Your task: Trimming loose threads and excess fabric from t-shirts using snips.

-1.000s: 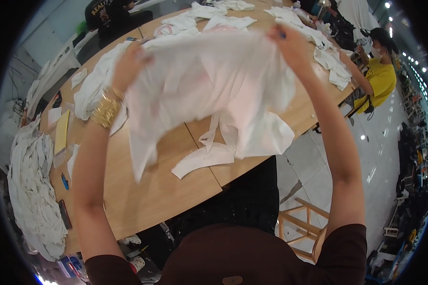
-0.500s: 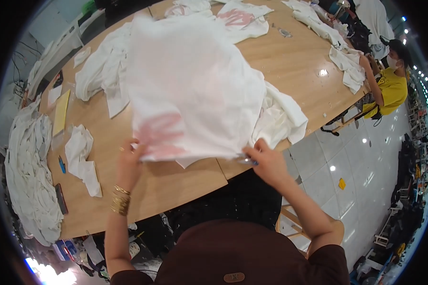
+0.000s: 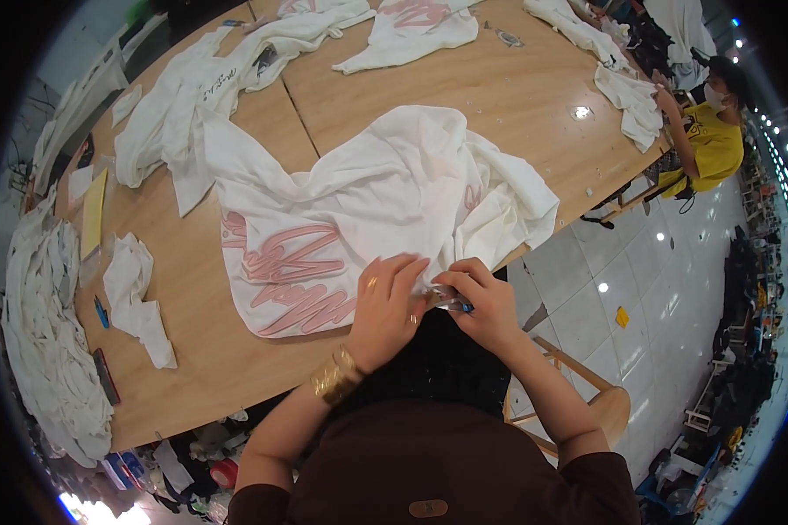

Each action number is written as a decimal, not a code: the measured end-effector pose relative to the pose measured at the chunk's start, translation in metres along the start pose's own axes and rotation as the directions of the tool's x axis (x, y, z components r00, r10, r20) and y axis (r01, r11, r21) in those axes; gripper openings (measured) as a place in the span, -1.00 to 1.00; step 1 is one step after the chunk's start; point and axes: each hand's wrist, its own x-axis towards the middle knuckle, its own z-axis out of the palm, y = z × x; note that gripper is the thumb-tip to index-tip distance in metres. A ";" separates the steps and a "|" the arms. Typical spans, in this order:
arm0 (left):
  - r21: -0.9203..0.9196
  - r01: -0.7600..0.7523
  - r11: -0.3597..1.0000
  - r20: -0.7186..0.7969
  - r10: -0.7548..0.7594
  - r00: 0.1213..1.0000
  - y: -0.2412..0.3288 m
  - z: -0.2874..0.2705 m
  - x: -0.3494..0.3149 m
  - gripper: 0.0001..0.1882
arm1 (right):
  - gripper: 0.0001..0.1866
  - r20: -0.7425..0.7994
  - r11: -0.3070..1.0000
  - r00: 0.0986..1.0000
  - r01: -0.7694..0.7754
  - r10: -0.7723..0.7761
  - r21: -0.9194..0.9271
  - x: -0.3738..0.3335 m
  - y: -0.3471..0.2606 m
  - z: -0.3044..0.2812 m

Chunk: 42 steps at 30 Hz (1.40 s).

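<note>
A white garment with pink lettering at its lower left lies rumpled on the table before me. My left hand pinches its near edge. Close beside it, my right hand is closed around small thread snips of metal and blue, at that same edge. The fingers of both hands nearly meet, so the exact spot between them is partly hidden.
More white garments lie on the wooden table, with a heap along its left side. A blue pen and a phone lie near it. At far right sits a person in a yellow shirt. A wooden stool stands at my right.
The garment, held spread and lifted between both hands before, has dropped onto the table. My left hand has moved right, close to the right hand, which still holds the snips.
</note>
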 end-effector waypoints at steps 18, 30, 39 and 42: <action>-0.886 0.162 0.434 0.260 0.177 0.949 0.030 -0.184 0.286 -0.60 | -0.70 -0.633 0.930 0.770 0.174 0.077 0.325 0.202 0.016 -0.107; -0.804 0.545 -0.237 0.586 -0.465 0.664 -0.042 -0.110 0.063 -0.55 | -0.89 -0.191 0.970 0.978 -0.041 0.088 0.240 0.108 -0.010 -0.075; -0.814 0.579 0.049 0.520 -0.384 0.763 -0.017 -0.089 0.015 -0.61 | -0.82 0.153 0.854 0.987 -0.117 0.044 0.508 0.076 -0.053 -0.018; -0.684 0.681 0.262 0.481 -0.540 0.691 -0.011 -0.096 0.020 -0.68 | -0.81 0.221 0.864 0.973 -0.171 0.072 0.473 0.068 -0.051 -0.019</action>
